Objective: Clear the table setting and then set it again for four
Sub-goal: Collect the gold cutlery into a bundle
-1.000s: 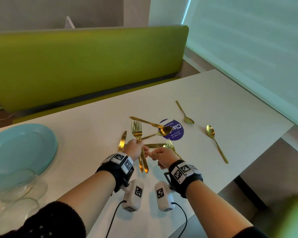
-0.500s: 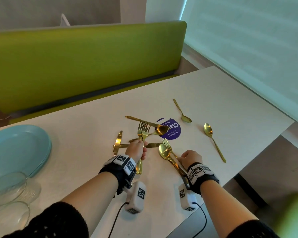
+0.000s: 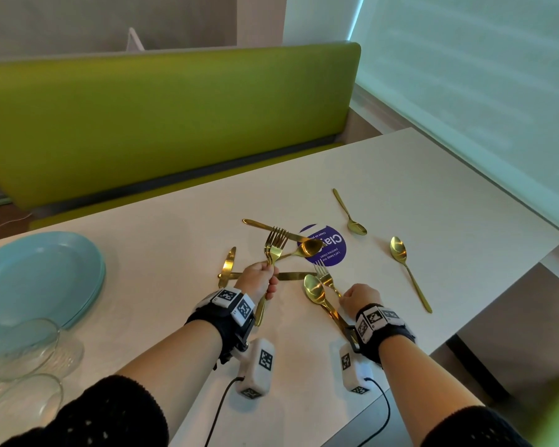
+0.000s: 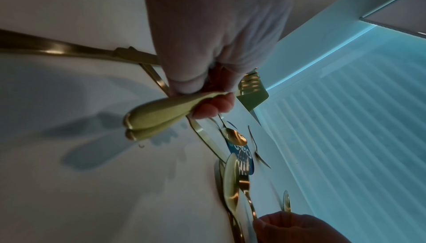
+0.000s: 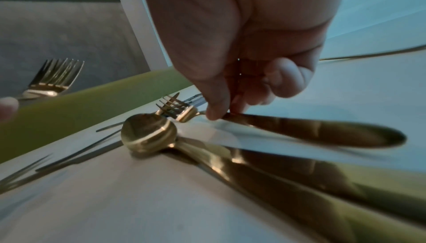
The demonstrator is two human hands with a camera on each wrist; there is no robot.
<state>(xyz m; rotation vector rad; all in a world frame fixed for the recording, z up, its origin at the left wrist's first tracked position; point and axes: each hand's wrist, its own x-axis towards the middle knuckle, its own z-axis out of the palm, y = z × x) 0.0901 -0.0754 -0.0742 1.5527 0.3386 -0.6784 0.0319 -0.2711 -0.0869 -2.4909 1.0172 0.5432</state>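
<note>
Above table (image 3: 162, 279), forks (image 3: 275, 245) slightly higher now.

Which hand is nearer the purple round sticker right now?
Left. The left hand, gripping the forks, sits just left of the purple sticker; the right hand, pinching a fork handle, is farther toward the near table edge.

**Cutlery crowds the middle; open room lies left of it**

Gold knives (image 3: 228, 267), spoons (image 3: 312, 248) and a fork (image 3: 325, 277) lie crossed around the purple sticker (image 3: 331, 253), leaving little room between them. Bare counter (image 3: 162, 262) stretches between this heap and the blue plates (image 3: 39, 279). Glass bowls (image 3: 23, 346) block the near left corner. A long spoon (image 3: 409, 272) lies alone toward the right edge.
</note>
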